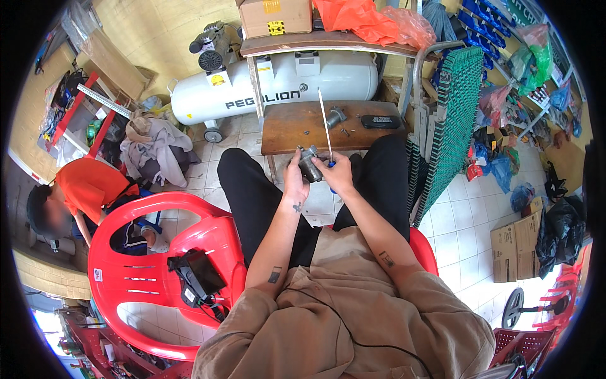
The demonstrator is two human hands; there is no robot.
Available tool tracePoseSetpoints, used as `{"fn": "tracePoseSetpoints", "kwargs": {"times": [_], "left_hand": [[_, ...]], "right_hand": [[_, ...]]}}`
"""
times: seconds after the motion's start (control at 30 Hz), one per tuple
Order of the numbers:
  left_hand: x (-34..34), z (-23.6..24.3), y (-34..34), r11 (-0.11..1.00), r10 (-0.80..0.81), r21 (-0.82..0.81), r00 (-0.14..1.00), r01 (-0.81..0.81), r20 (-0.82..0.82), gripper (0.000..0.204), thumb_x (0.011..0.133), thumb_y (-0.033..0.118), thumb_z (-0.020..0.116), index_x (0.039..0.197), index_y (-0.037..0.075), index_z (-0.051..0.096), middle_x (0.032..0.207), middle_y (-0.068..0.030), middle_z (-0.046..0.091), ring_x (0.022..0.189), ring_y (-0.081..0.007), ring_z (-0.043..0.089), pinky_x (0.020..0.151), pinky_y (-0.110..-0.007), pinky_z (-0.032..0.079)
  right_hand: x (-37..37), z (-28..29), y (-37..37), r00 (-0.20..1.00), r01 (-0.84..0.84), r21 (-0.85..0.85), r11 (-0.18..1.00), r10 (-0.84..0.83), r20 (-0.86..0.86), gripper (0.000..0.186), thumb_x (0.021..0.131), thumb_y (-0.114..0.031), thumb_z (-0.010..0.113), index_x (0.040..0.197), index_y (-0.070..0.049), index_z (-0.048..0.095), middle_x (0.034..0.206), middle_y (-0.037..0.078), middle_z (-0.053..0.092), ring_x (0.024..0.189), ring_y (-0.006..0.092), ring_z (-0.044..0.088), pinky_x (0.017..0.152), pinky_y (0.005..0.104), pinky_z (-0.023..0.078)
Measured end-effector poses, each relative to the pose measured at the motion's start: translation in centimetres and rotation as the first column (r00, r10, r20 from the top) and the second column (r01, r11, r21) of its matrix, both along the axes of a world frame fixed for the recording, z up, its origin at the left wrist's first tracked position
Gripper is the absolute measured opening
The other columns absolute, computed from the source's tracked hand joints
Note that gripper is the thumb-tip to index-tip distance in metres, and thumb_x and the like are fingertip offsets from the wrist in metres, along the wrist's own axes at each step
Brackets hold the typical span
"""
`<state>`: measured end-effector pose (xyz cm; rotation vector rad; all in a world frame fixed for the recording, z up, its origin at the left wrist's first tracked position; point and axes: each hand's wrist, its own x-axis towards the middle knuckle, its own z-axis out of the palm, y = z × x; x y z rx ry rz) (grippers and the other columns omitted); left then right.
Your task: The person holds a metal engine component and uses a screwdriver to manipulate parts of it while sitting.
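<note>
In my left hand [295, 179], a grey metal part [309, 166] with a cylindrical body is gripped over my lap. My right hand [340, 173] is closed around the blue handle of a long screwdriver [326, 123], whose thin shaft points up and away from me. The right thumb and fingers are right beside the metal part; whether they touch it I cannot tell. Just beyond my hands is a low wooden bench [284, 142]. On it lie another grey metal part [335, 117], a few small pieces [344, 132] and a black case [380, 122].
Behind the bench stands a large white air compressor [208, 104]. A folded green woven lounger [449, 120] rises close on my right. On my left, a red plastic chair [170, 203] holds a black device [201, 273]. Beyond it, a person in an orange shirt [95, 184] bends down. Cardboard boxes [517, 246] sit far right.
</note>
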<state>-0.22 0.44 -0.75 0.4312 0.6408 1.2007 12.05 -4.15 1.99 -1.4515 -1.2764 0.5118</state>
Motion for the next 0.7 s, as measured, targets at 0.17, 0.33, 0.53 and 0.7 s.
{"fn": "tracePoseSetpoints", "kwargs": {"times": [0.17, 0.33, 0.53, 0.7], "left_hand": [[0.06, 0.13, 0.03, 0.999, 0.021, -0.027, 1.000, -0.021, 0.023, 0.027, 0.101, 0.026, 0.059, 0.112, 0.001, 0.060, 0.103, -0.0091, 0.065, 0.089, -0.0175, 0.065, 0.078, -0.034, 0.054], [-0.01, 0.11, 0.05, 1.000, 0.022, -0.018, 0.999, -0.022, 0.025, 0.028, 0.101, 0.027, 0.059, 0.113, 0.001, 0.059, 0.102, -0.0090, 0.065, 0.089, -0.0176, 0.065, 0.078, -0.034, 0.054], [-0.04, -0.11, 0.16, 1.000, 0.018, -0.022, 0.999, -0.017, 0.048, 0.028, 0.101, 0.027, 0.059, 0.113, 0.002, 0.059, 0.103, -0.0089, 0.065, 0.090, -0.0176, 0.065, 0.079, -0.034, 0.053], [0.27, 0.19, -0.02, 0.999, 0.036, -0.030, 0.998, -0.035, 0.043, 0.029, 0.100, 0.027, 0.060, 0.113, 0.002, 0.059, 0.103, -0.0087, 0.065, 0.090, -0.0176, 0.065, 0.080, -0.034, 0.053]], "right_hand": [[-0.01, -0.37, 0.34, 0.990, -0.025, 0.006, 1.000, 0.026, -0.136, 0.025, 0.083, -0.022, 0.079, 0.096, 0.000, 0.076, 0.073, 0.009, 0.071, 0.062, 0.0131, 0.060, 0.059, 0.0296, 0.047], [-0.14, -0.17, 0.18, 0.999, 0.030, 0.033, 0.999, -0.031, 0.016, 0.027, 0.083, -0.023, 0.080, 0.097, 0.000, 0.076, 0.071, 0.010, 0.069, 0.061, 0.0150, 0.060, 0.059, 0.0308, 0.047], [-0.15, -0.14, 0.16, 0.999, 0.026, 0.064, 0.998, -0.029, 0.045, 0.027, 0.083, -0.024, 0.080, 0.096, -0.001, 0.075, 0.071, 0.011, 0.069, 0.061, 0.0153, 0.061, 0.059, 0.0322, 0.048], [0.11, -0.55, 0.39, 0.999, 0.026, 0.008, 1.000, -0.026, -0.034, 0.026, 0.083, -0.023, 0.080, 0.096, -0.001, 0.075, 0.072, 0.010, 0.069, 0.061, 0.0150, 0.060, 0.059, 0.0317, 0.048]]}}
